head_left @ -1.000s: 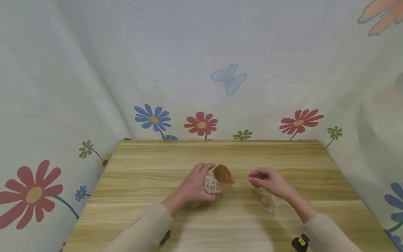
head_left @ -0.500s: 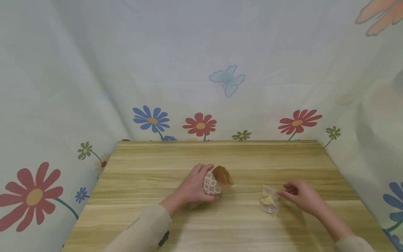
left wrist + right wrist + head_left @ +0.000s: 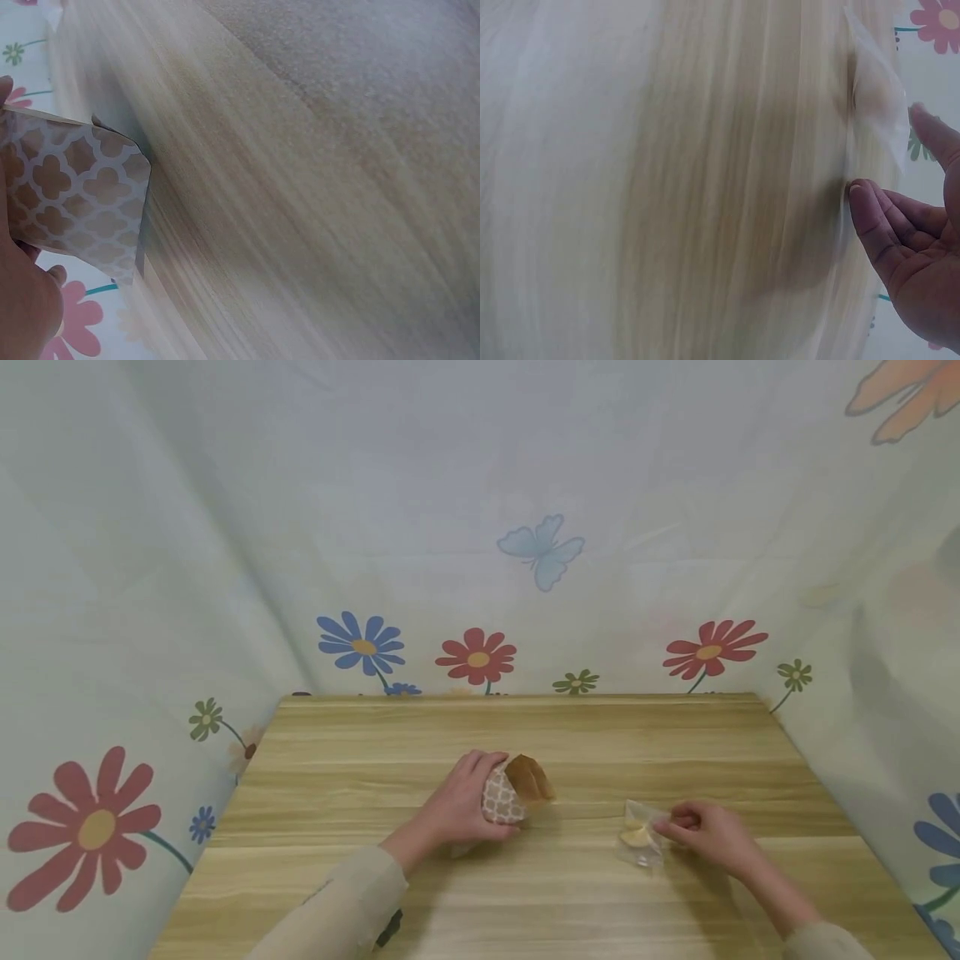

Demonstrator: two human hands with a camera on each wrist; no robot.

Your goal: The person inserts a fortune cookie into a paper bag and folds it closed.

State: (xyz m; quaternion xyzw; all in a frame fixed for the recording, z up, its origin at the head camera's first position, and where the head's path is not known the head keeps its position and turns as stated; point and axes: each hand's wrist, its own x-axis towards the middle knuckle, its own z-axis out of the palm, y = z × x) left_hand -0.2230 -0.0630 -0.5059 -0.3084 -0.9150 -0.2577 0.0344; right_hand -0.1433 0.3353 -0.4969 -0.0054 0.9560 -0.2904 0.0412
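Observation:
My left hand (image 3: 457, 802) grips a small paper bag (image 3: 504, 798) with a tan and white lattice print. The bag lies tilted, its brown mouth facing right. In the left wrist view the patterned side of the bag (image 3: 75, 184) shows beside the fingers. To the right on the table lies a small clear plastic packet (image 3: 637, 837) with something pale yellow in it. My right hand (image 3: 708, 837) is at the packet's right edge, fingertips touching or very near it. In the right wrist view, thumb and fingers stand apart beside the clear packet (image 3: 877, 97).
The wood-grain table (image 3: 525, 727) reaches back to a pale cloth backdrop (image 3: 420, 485) printed with flowers and a butterfly. Cloth also hangs at both sides. A dark object (image 3: 390, 928) shows beside the left sleeve.
My right hand has moved away from near the bag, right and toward me, to the packet's right edge, then slightly left. The left hand has kept its hold on the bag.

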